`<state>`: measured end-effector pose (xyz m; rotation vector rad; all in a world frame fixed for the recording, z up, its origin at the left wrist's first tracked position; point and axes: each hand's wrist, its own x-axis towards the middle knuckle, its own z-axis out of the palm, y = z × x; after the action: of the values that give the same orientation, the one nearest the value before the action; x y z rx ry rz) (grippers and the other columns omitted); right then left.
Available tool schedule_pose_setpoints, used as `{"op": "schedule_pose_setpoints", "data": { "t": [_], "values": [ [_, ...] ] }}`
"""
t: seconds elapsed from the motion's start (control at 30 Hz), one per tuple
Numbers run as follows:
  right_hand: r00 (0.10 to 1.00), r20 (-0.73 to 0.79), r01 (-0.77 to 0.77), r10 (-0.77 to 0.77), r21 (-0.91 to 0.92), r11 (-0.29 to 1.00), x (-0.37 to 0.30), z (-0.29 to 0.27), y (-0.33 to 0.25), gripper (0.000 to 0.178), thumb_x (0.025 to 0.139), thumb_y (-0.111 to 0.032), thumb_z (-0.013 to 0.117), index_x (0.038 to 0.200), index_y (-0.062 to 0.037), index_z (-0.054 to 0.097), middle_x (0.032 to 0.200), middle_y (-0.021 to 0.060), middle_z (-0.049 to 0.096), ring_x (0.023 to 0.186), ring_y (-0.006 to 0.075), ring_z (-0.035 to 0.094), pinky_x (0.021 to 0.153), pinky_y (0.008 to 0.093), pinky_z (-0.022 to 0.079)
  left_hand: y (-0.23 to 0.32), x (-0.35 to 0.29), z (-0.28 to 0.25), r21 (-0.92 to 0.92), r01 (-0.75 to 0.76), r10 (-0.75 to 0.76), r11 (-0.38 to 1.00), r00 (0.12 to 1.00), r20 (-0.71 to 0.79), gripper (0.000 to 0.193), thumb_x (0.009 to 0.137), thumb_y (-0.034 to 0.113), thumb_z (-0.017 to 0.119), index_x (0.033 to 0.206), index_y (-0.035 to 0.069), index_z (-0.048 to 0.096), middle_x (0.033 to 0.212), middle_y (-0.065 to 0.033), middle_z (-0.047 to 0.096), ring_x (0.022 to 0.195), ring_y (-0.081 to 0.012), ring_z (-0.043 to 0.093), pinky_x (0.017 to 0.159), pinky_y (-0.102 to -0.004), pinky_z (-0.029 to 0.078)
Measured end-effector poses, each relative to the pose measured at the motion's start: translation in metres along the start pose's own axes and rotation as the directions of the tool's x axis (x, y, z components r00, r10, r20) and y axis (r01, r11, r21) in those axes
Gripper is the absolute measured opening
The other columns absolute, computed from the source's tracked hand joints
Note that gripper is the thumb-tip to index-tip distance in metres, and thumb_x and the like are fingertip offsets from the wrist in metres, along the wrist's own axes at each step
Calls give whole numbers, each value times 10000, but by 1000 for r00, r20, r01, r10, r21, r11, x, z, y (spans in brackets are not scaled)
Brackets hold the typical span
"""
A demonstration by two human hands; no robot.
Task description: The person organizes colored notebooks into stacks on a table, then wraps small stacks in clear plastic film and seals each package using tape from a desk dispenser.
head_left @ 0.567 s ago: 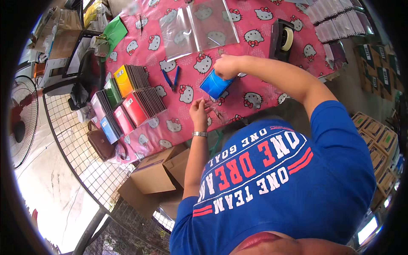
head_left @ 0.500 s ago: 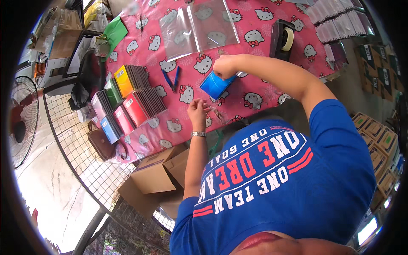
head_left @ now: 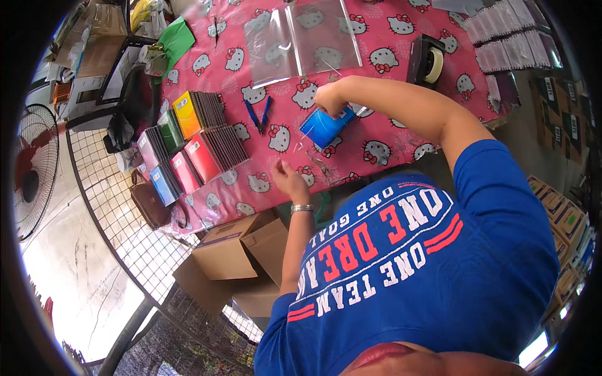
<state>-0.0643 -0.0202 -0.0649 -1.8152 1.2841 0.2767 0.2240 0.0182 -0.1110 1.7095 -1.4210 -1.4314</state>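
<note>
A small blue spiral notebook (head_left: pixel 327 130) lies aslant on the pink patterned table cover, its coil along the upper-left edge. My right hand (head_left: pixel 330 99) is closed over the notebook's far edge, fingers curled down; whatever they pinch is hidden. Nearer to me, my left hand (head_left: pixel 290 182), with a metal watch on its wrist, hovers by the table's front edge, fingers loosely apart and holding nothing visible. Blue-handled pliers (head_left: pixel 258 116) rest with handles spread, left of the notebook. Thin clear scraps (head_left: pixel 320 164) are scattered just below the notebook.
Stacks of spiral notebooks (head_left: pixel 207 153) in several colours stand on the left. Clear plastic sleeves (head_left: pixel 301 44) lie at the back, with a black tape dispenser (head_left: pixel 427 61) to their right. Wrapped notebooks (head_left: pixel 511 41) fill the far right corner. An open carton (head_left: pixel 229 250) sits below the front edge.
My left hand has drawn back from near the notebook toward me and to the left, its fingers loosening. My right hand stays at the notebook's far edge. The whole view has shifted slightly.
</note>
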Motion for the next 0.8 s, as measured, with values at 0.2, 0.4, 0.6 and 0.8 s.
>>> {"op": "schedule_pose_setpoints", "data": {
  "t": [0.2,0.4,0.6,0.8],
  "values": [
    [999,41,-28,32,-86,996,9,-3,-8,207,606,-171,676,759,-34,703,765,149,677,700,274,650,626,400,508,77,36,61,495,-735,607,464,670,428,402,696,317,764,1015,108,635,1026,-69,635,1014,-242,554,913,-413,324],
    [999,3,-34,35,327,944,30,-11,19,303,662,-292,676,808,-27,694,754,113,683,712,241,651,642,369,507,80,59,67,568,-663,400,487,748,530,329,620,287,793,894,148,674,948,6,661,965,-203,557,873,-401,275],
    [674,-719,-245,167,-4,970,68,-1,26,303,704,-234,692,979,-110,665,1003,87,620,1084,248,551,896,404,443,96,57,77,602,-621,238,501,768,595,430,594,291,814,956,141,637,1068,-6,622,1057,-214,506,900,-411,270],
    [834,-549,-211,59,-218,953,23,3,-15,301,773,-184,609,1069,-129,610,1001,54,638,1093,194,547,984,469,314,100,58,75,728,-598,414,335,787,457,995,551,429,829,1337,75,333,1490,-34,266,1387,-284,172,1076,-573,67]
  ]
}}
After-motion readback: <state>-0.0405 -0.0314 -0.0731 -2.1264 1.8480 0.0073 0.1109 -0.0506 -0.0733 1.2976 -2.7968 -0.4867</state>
